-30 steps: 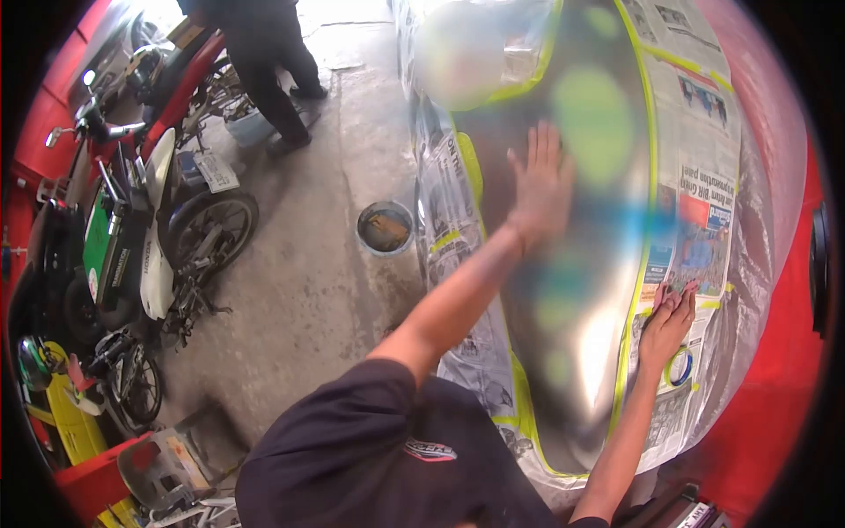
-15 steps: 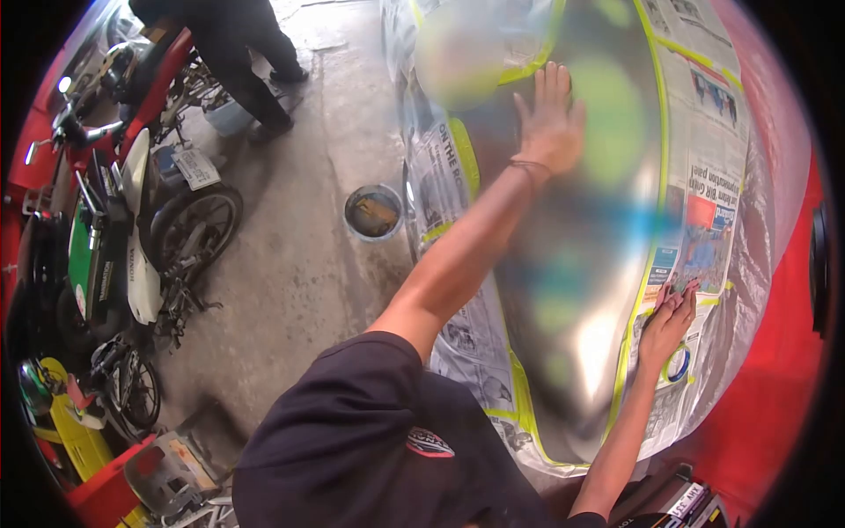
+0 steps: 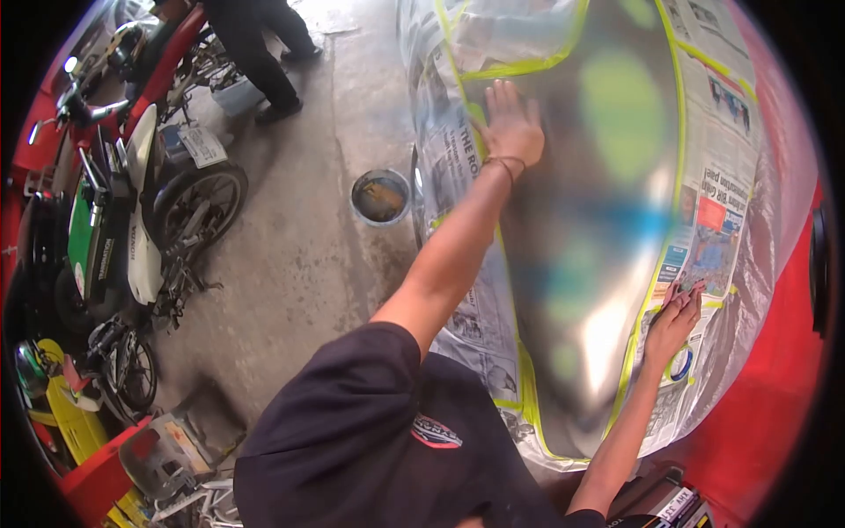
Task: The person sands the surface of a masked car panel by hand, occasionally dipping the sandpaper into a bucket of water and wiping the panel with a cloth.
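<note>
My left hand (image 3: 513, 134) lies flat with its fingers stretched on the grey, glossy panel (image 3: 537, 207), near its left taped edge. Green and blue patches blur across the panel. Yellow-green tape (image 3: 528, 66) and newspaper (image 3: 717, 180) border it, with clear plastic sheeting (image 3: 757, 255) outside. At the panel's right side, my right hand (image 3: 673, 327) rests on the newspaper, its fingers bent over a small, crumpled, dark pinkish piece that I cannot make out. A blue-ringed tape roll (image 3: 680, 363) lies beside my right wrist.
A round bucket (image 3: 380, 197) with murky contents stands on the concrete floor (image 3: 282, 264) left of the panel. Motorcycles (image 3: 145, 220) line the left side. Another person's dark-trousered legs (image 3: 251, 44) stand at the upper left. Red bodywork (image 3: 766, 387) is at the right.
My left hand has slid left and slightly down over the panel, toward its taped edge. My right hand stays at the same place on the newspaper. The view has shifted slightly.
</note>
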`<control>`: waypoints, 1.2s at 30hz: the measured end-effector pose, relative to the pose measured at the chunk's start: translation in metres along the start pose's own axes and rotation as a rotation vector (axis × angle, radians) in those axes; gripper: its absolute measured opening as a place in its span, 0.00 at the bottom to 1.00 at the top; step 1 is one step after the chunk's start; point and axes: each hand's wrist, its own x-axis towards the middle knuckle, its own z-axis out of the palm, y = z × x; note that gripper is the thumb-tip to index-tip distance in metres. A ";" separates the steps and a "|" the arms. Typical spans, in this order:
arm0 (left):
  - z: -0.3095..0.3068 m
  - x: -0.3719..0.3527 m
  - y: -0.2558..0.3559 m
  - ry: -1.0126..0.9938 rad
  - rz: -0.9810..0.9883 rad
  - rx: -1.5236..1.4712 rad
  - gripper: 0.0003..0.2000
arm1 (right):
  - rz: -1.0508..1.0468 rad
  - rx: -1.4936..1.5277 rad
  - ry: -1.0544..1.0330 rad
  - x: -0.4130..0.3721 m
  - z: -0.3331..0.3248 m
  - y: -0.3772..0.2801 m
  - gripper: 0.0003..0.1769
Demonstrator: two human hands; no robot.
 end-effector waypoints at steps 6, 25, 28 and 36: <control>-0.006 -0.037 0.000 -0.105 0.026 0.064 0.37 | 0.020 -0.019 -0.005 0.001 0.003 -0.001 0.31; 0.007 -0.073 0.006 -0.052 0.241 -0.066 0.37 | 0.010 0.008 -0.066 0.003 -0.002 -0.004 0.30; 0.008 -0.106 -0.010 -0.129 0.439 -0.001 0.38 | 0.034 0.188 -0.076 0.003 0.003 -0.007 0.30; 0.010 -0.096 -0.036 -0.069 0.401 0.111 0.42 | 0.042 0.179 -0.070 0.001 0.004 -0.003 0.31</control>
